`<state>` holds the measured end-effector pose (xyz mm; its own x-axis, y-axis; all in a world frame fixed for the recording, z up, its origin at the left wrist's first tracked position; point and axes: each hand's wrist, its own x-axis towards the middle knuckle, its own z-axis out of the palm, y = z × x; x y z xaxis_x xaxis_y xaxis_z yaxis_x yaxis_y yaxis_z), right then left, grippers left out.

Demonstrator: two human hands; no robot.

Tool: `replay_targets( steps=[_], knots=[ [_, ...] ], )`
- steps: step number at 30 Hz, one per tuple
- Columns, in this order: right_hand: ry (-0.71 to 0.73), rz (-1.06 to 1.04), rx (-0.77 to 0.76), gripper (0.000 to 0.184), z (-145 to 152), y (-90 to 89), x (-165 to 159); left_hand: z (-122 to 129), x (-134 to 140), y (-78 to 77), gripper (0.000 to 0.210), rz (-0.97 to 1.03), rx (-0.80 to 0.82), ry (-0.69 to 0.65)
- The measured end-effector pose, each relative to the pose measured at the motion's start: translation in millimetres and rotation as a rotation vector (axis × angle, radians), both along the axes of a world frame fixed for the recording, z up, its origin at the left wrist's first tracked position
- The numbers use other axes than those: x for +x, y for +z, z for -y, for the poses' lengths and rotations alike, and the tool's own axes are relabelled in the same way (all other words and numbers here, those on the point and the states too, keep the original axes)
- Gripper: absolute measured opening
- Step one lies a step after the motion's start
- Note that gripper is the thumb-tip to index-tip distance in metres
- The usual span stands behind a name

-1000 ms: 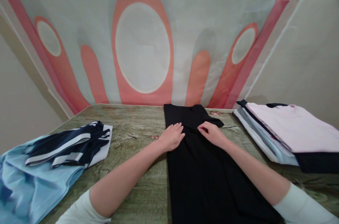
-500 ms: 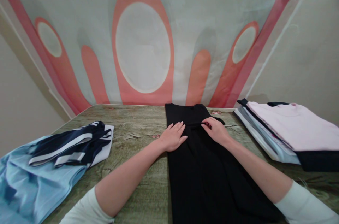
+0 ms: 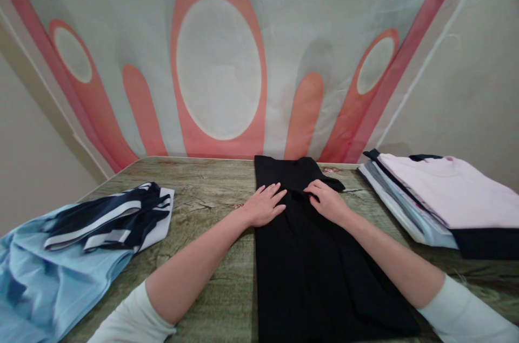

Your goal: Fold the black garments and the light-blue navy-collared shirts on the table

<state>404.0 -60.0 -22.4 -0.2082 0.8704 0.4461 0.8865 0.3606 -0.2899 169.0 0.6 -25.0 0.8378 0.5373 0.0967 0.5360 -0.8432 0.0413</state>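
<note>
A black garment [image 3: 298, 278], seemingly a shirt, lies lengthwise on the table, its left side making a straight edge. The far end reaches the back of the table, and a short flap like a sleeve juts out to the right there. My left hand [image 3: 263, 205] rests flat on its left part, fingers spread. Across from it, my right hand [image 3: 326, 201] pinches a fold of the black cloth between thumb and fingers. The fingertips partly hide that fold. Wrinkles run down the cloth from between both hands.
To the right stands a stack of folded clothes with a pale pink shirt [image 3: 454, 191] on top. At the left lie a navy garment with white stripes [image 3: 113, 218] and a light blue garment [image 3: 60, 278]. The wood-patterned table [image 3: 203, 256] ends at a printed backdrop [image 3: 219, 67].
My right hand has shifted slightly left with the pinched cloth, closer to my left hand. The garment's lower right edge has drawn in a little to the left.
</note>
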Motion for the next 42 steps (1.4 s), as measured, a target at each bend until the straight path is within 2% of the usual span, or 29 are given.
replay_targets(
  steps=[3, 5, 9, 12, 17, 23, 27, 31, 33, 35, 38, 40, 42],
  knots=[
    [-0.047, -0.028, 0.018, 0.022, 2.2, 8.9, -2.1, -2.7, -0.6, -0.7, 0.053, 0.001, -0.001, 0.005],
    [-0.002, -0.066, -0.035, 0.018, 7.6, 18.0, -9.3, -6.7, -1.8, -0.7, 0.053, -0.006, -0.004, 0.015],
    [0.350, -0.056, -0.252, 0.020, 27.3, 33.1, -35.1, -18.0, -6.7, -0.1, 0.053, -0.029, -0.013, 0.040],
    [0.549, 0.044, -0.284, 0.029, 41.1, 37.5, -53.1, -25.2, -11.1, 0.4, 0.053, -0.033, -0.023, 0.042],
    [0.587, 0.269, -0.180, 0.028, 52.1, 43.8, -67.4, -30.8, -15.4, 0.5, 0.052, -0.026, -0.032, 0.041],
    [0.741, 0.428, -0.063, 0.021, 64.5, 49.2, -82.2, -33.4, -16.4, -1.6, 0.052, -0.032, -0.029, 0.041],
    [0.792, 0.430, -0.030, 0.019, 70.2, 40.1, -87.5, -34.4, -17.1, -3.3, 0.053, -0.006, -0.024, 0.023],
    [0.739, 0.304, -0.056, 0.016, 71.4, 35.0, -86.8, -34.4, -17.2, -3.4, 0.053, -0.002, -0.027, 0.023],
    [0.704, 0.194, -0.136, 0.016, 72.4, 38.5, -85.3, -34.0, -17.1, -2.6, 0.052, -0.009, -0.034, 0.028],
    [0.719, 0.103, -0.287, 0.016, 74.3, 46.4, -81.9, -33.6, -17.0, -1.7, 0.052, -0.018, -0.043, 0.033],
    [0.806, 0.019, -0.642, 0.030, 78.3, 62.5, -72.1, -33.4, -16.8, -1.1, 0.053, -0.025, -0.049, 0.036],
    [0.815, -0.016, -0.830, 0.038, 80.8, 72.6, -64.9, -33.7, -16.7, -1.4, 0.053, -0.020, -0.047, 0.031],
    [0.776, -0.024, -0.857, 0.033, 83.0, 79.6, -61.1, -34.3, -16.7, -2.2, 0.053, -0.013, -0.043, 0.024]
  ],
)
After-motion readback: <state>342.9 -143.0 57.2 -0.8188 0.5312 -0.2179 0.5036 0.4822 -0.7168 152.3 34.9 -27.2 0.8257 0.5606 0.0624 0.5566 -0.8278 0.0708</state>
